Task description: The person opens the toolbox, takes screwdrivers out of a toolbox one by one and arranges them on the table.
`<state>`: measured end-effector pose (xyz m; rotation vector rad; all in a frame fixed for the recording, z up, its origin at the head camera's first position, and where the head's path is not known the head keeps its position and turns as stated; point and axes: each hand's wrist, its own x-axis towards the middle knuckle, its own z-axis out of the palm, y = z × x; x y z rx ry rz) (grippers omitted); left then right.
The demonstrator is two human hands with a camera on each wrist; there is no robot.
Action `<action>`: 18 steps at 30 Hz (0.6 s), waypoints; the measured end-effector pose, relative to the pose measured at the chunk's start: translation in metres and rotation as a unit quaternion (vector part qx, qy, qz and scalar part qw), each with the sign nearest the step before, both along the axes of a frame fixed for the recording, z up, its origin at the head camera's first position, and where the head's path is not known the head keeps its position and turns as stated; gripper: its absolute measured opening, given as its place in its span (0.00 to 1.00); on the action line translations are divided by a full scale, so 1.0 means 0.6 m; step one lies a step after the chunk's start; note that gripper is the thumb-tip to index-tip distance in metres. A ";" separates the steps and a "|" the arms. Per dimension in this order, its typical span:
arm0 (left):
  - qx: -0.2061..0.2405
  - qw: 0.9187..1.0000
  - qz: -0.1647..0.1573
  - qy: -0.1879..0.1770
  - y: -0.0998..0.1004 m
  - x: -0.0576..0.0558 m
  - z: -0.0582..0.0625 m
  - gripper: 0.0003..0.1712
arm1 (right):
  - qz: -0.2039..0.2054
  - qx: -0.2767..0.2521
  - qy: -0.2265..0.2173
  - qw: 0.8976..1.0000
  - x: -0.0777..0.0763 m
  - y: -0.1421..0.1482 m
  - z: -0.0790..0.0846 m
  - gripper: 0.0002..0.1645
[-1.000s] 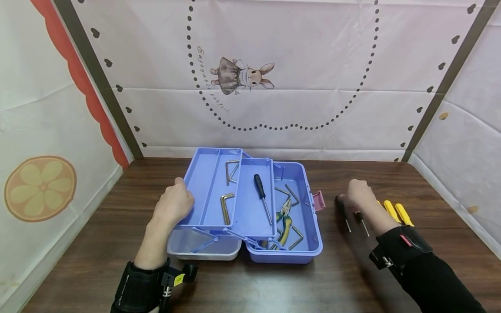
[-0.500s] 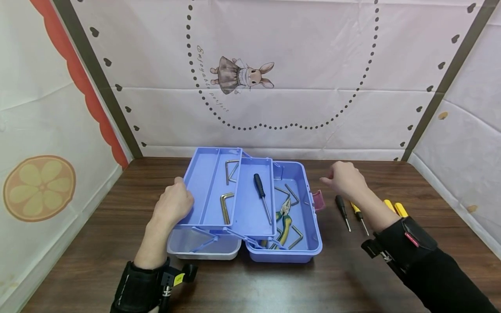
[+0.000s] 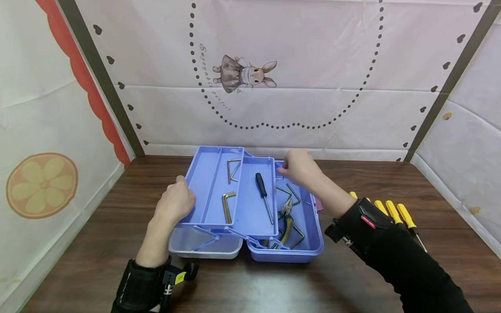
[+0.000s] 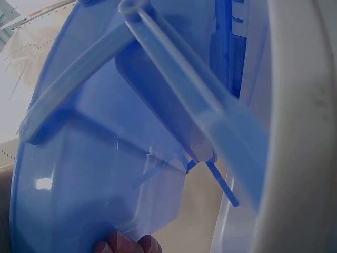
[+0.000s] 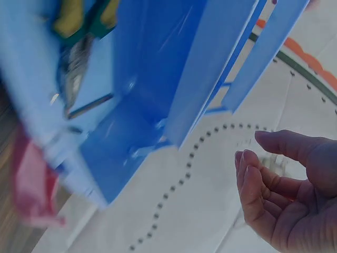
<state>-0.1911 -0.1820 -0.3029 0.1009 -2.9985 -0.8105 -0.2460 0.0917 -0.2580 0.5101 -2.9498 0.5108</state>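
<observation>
A blue toolbox (image 3: 313, 241) stands unfolded, its stepped trays spread to the left. At the outer edge of the upper left tray (image 3: 207, 182), my left hand (image 3: 175, 202) grips the rim; its fingertips (image 4: 122, 241) show against the tray's side in the left wrist view. My right hand (image 3: 303, 168) hovers over the box's back right, fingers loosely bent and holding nothing in the right wrist view. A black-handled screwdriver (image 3: 260, 184) lies in the middle tray. Pliers (image 3: 288, 222) and several hex keys (image 3: 299, 237) lie in the deep base, with more hex keys (image 3: 226, 208) in the left tray.
Several yellow-handled screwdrivers (image 3: 405, 216) lie on the wooden table (image 3: 274, 284) at the right, partly behind my right forearm. A translucent lid (image 3: 205, 252) lies under the left tray. The box's pink latch (image 5: 34, 179) juts from its right side. Printed cloth walls (image 3: 164, 108) surround the table.
My right hand has risen from the screwdrivers on the right and swung left to above the toolbox. My left hand keeps its grip on the tray.
</observation>
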 end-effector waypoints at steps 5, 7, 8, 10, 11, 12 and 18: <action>0.002 1.000 -0.001 -0.004 0.001 0.000 0.001 0.22 | 0.007 0.013 -0.022 1.000 -0.006 -0.043 -0.008 0.19; 0.000 1.000 0.000 -0.005 0.001 0.001 0.001 0.22 | 0.000 0.016 -0.040 0.999 -0.009 -0.058 -0.015 0.20; -0.002 1.000 0.000 -0.004 0.001 0.001 0.001 0.22 | -0.005 0.023 -0.045 0.999 -0.011 -0.065 -0.018 0.19; -0.005 1.000 0.001 -0.004 0.001 0.001 0.001 0.22 | -0.013 0.036 -0.059 0.998 -0.014 -0.077 -0.025 0.15; -0.005 1.000 0.001 -0.004 0.001 0.001 0.001 0.23 | -0.016 0.044 -0.060 0.997 -0.016 -0.081 -0.028 0.14; -0.006 1.000 0.001 -0.004 0.000 0.001 0.001 0.23 | -0.018 0.050 -0.061 0.997 -0.017 -0.085 -0.032 0.14; -0.004 1.000 0.001 -0.004 0.000 0.000 0.001 0.23 | -0.029 0.068 -0.062 0.995 -0.025 -0.097 -0.052 0.16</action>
